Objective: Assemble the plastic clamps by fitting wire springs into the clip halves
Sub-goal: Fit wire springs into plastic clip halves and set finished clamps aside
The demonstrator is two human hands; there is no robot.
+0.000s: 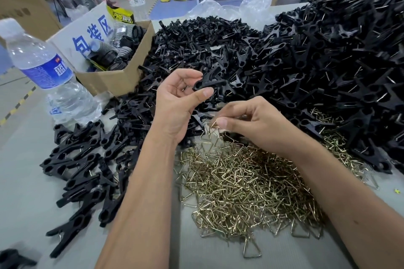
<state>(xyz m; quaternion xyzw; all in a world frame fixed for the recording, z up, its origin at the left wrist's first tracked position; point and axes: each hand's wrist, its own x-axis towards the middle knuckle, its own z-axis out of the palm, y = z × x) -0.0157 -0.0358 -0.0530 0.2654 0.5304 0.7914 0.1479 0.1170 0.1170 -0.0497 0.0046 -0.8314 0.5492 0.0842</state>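
Left hand [175, 102] pinching black clip half [207, 83], right hand [251, 122] pinching wire spring [215, 125] (brass-coloured)

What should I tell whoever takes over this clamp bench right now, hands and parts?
Left hand: holds black plastic clip halves pinched between thumb and fingers, raised above the table.
Right hand: fingertips pinch a brass-coloured bent wire spring just above the loose spring pile.
Parts: unassembled black clip halves lie heaped behind the hands; a large mound of assembled black clamps sits to the right, with more at the left.
Done: many clamps assembled.
Left: the spring is not yet fitted into the held halves; both piles remain large.
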